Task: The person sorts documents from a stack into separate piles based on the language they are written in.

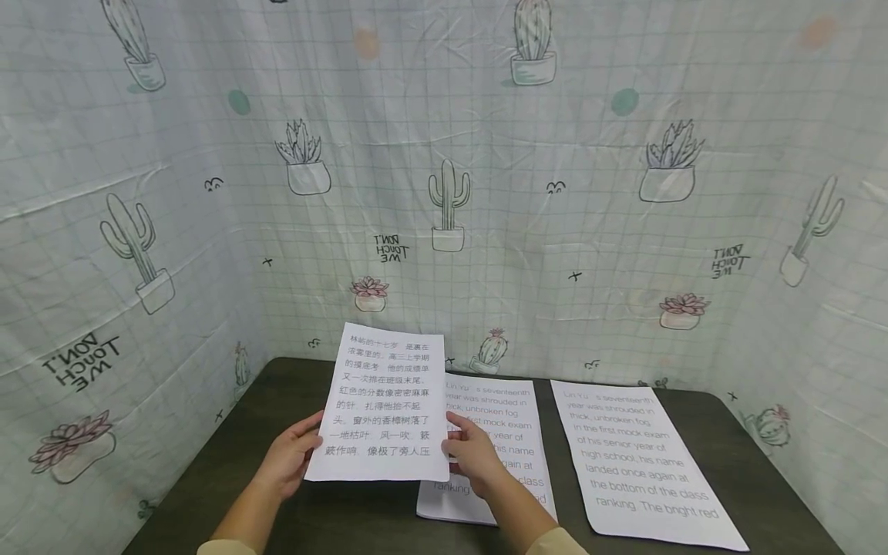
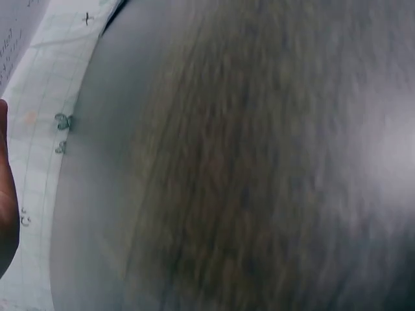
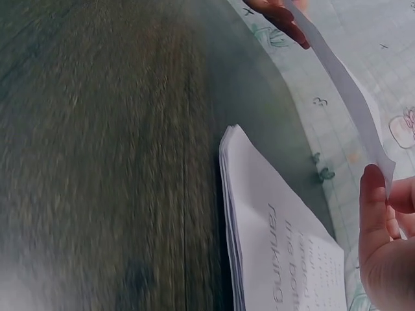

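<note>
A white sheet of paper [image 1: 388, 405] printed with Chinese characters is held up between both hands, tilted toward the head camera. My left hand [image 1: 287, 456] pinches its left edge, and my right hand [image 1: 475, 453] pinches the opposite edge low down. From the right wrist, the sheet [image 3: 353, 107] appears nearly edge-on, raised above the table, with the right thumb [image 3: 372, 201] against one face. Beneath and behind the right hand lies a stack of English-printed sheets [image 1: 509, 416], partly covered by the hand and the held sheet. Only a sliver of the left hand [image 2: 6, 207] enters the left wrist view.
Another English-printed paper pile [image 1: 638, 462] lies to the right of the stack, a strip of dark table [image 1: 565, 462] between them. A pale cloth [image 1: 444, 293] patterned with cacti hangs behind the table and along both sides.
</note>
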`<state>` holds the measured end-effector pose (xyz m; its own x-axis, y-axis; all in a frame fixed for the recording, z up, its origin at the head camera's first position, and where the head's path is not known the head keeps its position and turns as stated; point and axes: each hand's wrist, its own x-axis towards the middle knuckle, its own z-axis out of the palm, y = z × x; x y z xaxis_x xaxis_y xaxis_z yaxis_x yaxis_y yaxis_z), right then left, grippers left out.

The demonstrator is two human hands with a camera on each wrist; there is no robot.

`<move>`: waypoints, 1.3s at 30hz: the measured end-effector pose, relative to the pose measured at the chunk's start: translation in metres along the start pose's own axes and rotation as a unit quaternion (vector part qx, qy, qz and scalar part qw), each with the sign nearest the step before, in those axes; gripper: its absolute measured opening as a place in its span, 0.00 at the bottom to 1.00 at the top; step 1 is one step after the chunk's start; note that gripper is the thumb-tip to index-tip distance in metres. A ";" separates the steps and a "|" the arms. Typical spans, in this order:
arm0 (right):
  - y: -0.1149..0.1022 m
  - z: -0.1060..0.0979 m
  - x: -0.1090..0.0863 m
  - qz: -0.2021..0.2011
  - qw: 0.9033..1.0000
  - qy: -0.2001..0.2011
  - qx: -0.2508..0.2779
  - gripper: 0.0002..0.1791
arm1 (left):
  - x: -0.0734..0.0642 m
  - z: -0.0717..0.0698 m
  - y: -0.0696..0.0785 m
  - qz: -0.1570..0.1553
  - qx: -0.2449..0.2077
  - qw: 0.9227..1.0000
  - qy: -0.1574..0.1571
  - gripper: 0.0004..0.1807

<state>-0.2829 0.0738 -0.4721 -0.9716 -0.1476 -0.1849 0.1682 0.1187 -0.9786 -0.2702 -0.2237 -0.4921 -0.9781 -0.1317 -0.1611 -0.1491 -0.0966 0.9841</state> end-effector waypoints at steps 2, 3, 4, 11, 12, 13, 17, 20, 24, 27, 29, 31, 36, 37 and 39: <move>0.001 0.005 0.001 0.001 1.000 -0.001 0.001 0.35 | 0.000 -0.006 0.000 -0.002 0.001 1.000 -0.001 0.28; 0.001 0.008 0.002 0.002 1.000 -0.001 0.001 0.34 | 0.000 -0.008 0.000 -0.003 0.002 1.000 0.000 0.28; 0.001 0.011 0.003 0.002 1.000 -0.001 0.001 0.34 | 0.000 -0.011 0.000 -0.005 0.004 1.000 0.002 0.28; 0.000 0.029 0.007 0.000 1.000 -0.008 0.006 0.34 | 0.000 -0.027 0.000 -0.012 0.018 1.000 0.018 0.28; -0.001 0.031 0.007 0.000 1.000 -0.009 0.006 0.35 | 0.000 -0.029 0.000 -0.013 0.020 1.000 0.019 0.28; -0.002 0.033 0.007 -0.001 1.000 -0.011 0.007 0.35 | 0.001 -0.031 0.000 -0.014 0.021 0.999 0.020 0.28; -0.003 0.041 0.007 0.001 1.000 -0.012 0.000 0.35 | 0.003 -0.038 -0.002 -0.019 0.023 0.999 0.024 0.28; -0.003 0.045 0.007 0.004 1.000 -0.012 -0.005 0.35 | 0.004 -0.042 -0.004 -0.021 0.026 0.999 0.025 0.28; -0.001 0.050 0.009 0.009 1.000 -0.014 -0.009 0.34 | 0.005 -0.047 -0.005 -0.024 0.031 0.999 0.029 0.28; 0.001 0.053 0.010 0.014 1.000 -0.015 -0.015 0.35 | 0.006 -0.048 -0.006 -0.031 0.037 0.998 0.034 0.27; 0.003 0.054 0.011 0.016 1.000 -0.016 -0.018 0.35 | 0.007 -0.049 -0.006 -0.035 0.040 0.998 0.038 0.27; 0.004 0.055 0.011 0.016 0.999 -0.018 -0.021 0.35 | 0.008 -0.050 -0.008 -0.038 0.045 0.997 0.041 0.27; 0.006 0.058 0.011 0.018 0.999 -0.025 -0.022 0.35 | 0.010 -0.052 -0.012 -0.044 0.059 0.996 0.051 0.27; 0.007 0.058 0.011 0.020 0.999 -0.026 -0.023 0.35 | 0.010 -0.052 -0.012 -0.046 0.061 0.996 0.053 0.27; 0.008 0.059 0.011 0.024 0.999 -0.026 -0.027 0.35 | 0.010 -0.053 -0.013 -0.050 0.067 0.995 0.059 0.26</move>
<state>-0.2827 0.0149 -0.4876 -0.9524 -0.1913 -0.2373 0.2039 0.1790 -0.9625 -0.2701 -0.2757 -0.5108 -0.9347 -0.2436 -0.2587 -0.2707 0.0162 0.9625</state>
